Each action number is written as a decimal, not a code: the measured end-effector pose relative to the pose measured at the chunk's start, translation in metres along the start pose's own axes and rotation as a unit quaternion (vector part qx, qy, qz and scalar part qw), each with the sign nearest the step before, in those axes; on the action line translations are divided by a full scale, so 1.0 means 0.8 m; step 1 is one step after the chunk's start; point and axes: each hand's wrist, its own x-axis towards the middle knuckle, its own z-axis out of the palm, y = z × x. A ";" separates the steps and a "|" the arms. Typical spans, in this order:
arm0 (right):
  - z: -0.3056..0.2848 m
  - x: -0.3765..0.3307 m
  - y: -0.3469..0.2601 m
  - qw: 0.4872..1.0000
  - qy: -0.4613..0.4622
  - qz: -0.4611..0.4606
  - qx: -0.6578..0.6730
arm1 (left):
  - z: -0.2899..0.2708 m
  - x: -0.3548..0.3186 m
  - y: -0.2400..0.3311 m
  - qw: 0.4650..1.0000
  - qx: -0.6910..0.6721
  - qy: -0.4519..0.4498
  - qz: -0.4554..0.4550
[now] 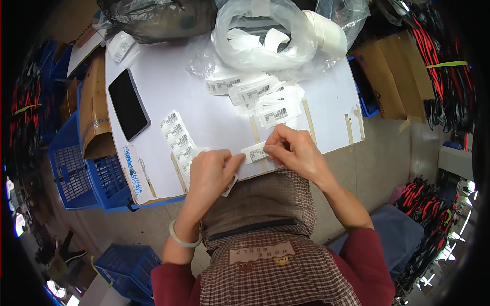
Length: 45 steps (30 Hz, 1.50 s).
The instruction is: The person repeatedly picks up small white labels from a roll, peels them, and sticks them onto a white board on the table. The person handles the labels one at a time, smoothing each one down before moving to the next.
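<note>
Between the thumb and fingers of my right hand (pixel 296 150) is the right end of a small white barcode tag (pixel 254 153), lying flat near the table's front edge. My left hand (pixel 210 169) is curled just left of this tag, its thumb reaching toward it. From under that hand pokes the end of a white label strip (pixel 230 185), over the table edge; the curled fingers hide most of it. A row of barcode labels (pixel 175 133) runs up the table beyond my left hand. Past my right hand lies a spread pile of similar white tags (pixel 275 113).
A black phone (pixel 128 104) lies at the left. At the back are a clear plastic bag (pixel 224 38) with white labels inside, a white roll (pixel 329 34) and a dark bag (pixel 158 20). Blue crates (pixel 76 173) and a cardboard box (pixel 395 76) flank the white table (pixel 332 122).
</note>
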 end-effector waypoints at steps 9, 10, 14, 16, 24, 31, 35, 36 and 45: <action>0.009 0.005 0.010 0.997 0.028 -0.043 -0.054 | 0.005 0.010 -0.006 1.000 -0.005 -0.004 -0.011; 0.009 0.005 0.009 0.998 0.027 -0.036 -0.051 | 0.005 0.011 -0.007 1.000 -0.019 -0.010 -0.012; 0.022 0.005 0.017 0.985 0.072 -0.109 -0.113 | 0.027 0.010 0.010 0.977 0.202 0.050 0.034; 0.027 0.003 0.017 0.969 0.108 -0.145 -0.171 | 0.026 0.012 0.016 0.975 0.212 0.048 0.037; -0.028 0.021 0.000 0.983 0.148 -0.089 -0.067 | 0.002 0.044 0.042 0.988 0.071 0.107 0.085; -0.045 0.049 -0.007 0.899 0.174 -0.065 -0.397 | 0.012 0.103 0.045 0.971 0.188 0.069 0.129; -0.033 0.023 -0.013 0.936 0.177 -0.221 -0.209 | -0.003 0.086 0.037 0.986 -0.158 -0.027 0.037; -0.023 0.016 -0.021 0.938 0.144 -0.273 -0.155 | -0.004 0.077 0.027 0.972 -0.229 -0.041 0.031; 0.024 -0.013 -0.020 0.968 0.106 -0.207 0.090 | -0.033 -0.007 0.041 0.899 -0.425 -0.093 0.038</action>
